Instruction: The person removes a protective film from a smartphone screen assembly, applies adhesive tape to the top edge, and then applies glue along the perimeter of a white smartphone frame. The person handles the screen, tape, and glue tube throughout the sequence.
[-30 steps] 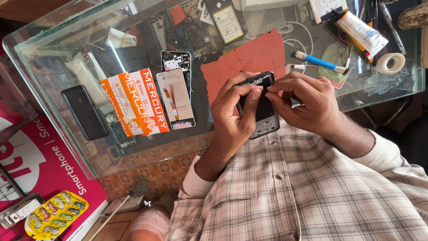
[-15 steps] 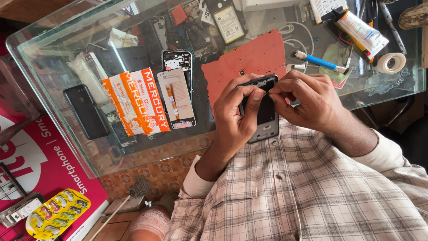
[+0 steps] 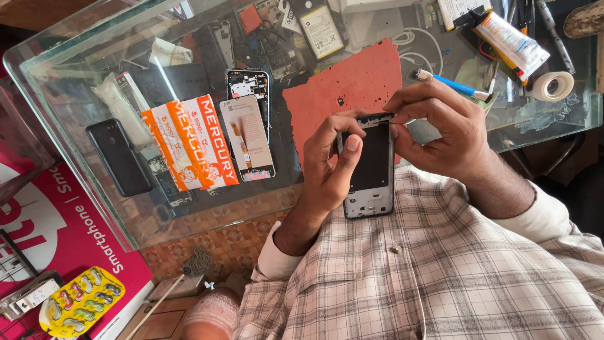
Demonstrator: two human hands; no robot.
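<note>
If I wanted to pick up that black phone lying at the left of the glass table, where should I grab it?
Probably by its two long edges, coming from above: the black phone lies flat on the glass table, and its long sides look clear enough for fingertips.

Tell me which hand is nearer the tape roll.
Right. The right hand is just left of the tape roll; the left hand holds the phone frame, farther off.

Glass-topped table (image 3: 75, 119) with a shelf of clutter visible beneath; bright streak of light glares off the glass; patterned orange tile floor (image 3: 207, 236) below; red printed board (image 3: 56, 226) leaning at left
</note>
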